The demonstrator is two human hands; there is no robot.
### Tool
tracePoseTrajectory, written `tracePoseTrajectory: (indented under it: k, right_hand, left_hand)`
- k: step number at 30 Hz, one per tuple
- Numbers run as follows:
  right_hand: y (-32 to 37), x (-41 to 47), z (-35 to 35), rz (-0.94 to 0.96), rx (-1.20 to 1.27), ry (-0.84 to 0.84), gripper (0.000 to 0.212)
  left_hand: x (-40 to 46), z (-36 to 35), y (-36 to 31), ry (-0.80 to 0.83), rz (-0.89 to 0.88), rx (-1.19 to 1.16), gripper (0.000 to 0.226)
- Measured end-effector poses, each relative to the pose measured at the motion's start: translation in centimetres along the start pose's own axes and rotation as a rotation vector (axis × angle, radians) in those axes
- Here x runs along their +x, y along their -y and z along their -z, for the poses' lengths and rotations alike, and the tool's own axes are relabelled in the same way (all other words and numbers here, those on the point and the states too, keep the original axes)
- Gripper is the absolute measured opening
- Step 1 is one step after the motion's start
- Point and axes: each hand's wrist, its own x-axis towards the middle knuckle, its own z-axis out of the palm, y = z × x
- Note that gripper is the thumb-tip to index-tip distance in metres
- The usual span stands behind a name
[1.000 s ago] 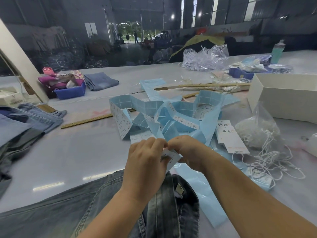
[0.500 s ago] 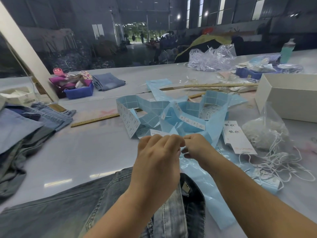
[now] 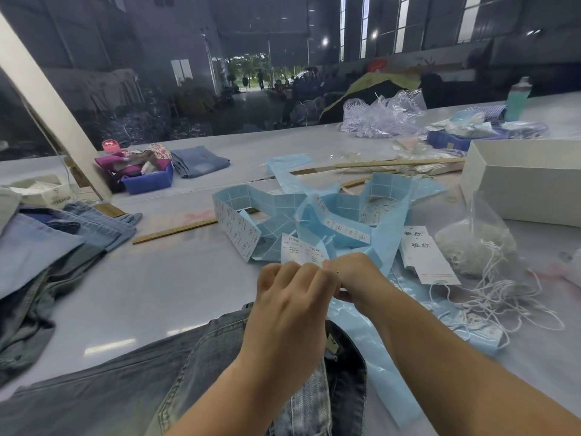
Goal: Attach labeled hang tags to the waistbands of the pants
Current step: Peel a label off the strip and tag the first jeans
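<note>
The label [image 3: 303,253] sits pinched between both hands over the table's near edge, just past the jeans [image 3: 176,372] whose waistband lies under our wrists. Left hand [image 3: 290,305] curls its fingers on the paper; right hand [image 3: 353,278] grips the other side — we judge we're peeling it free. Next comes sticking it to a hang tag [image 3: 429,258] at our right — neatly.

Garment factory floor or finishing hall. Long pale worktable [image 3: 176,287] strewn with stacked jeans [image 3: 53,240], blue label strips [image 3: 330,215], printed hang tags [image 3: 424,253], bagged white string [image 3: 478,243], wooden rulers [image 3: 176,231], plastic bins [image 3: 147,180]. Beyond, dark high-windowed warehouse space with heaped cloth bundles [image 3: 132,121] and an open doorway [image 3: 251,73].
</note>
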Motion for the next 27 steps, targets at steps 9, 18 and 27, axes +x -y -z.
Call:
tracePoseTrajectory:
  k: [9,18,27]
  right_hand:
    - [-0.8,-0.3,1.5,0.079,-0.213,-0.041,0.017]
    - [-0.6,-4.5,10.0,0.439,0.062,0.021,0.036]
    - [-3.3,-1.4,17.6,0.35,-0.305,-0.287,0.011]
  left_hand:
    - [0.8,1.5,-0.2,-0.063,0.3,-0.373,0.035]
    - [8.7,-4.6,-1.2,0.407,0.647,-0.787,0.022]
    - [14.8,-15.3,-6.2,0.661,0.648,-0.854,0.028]
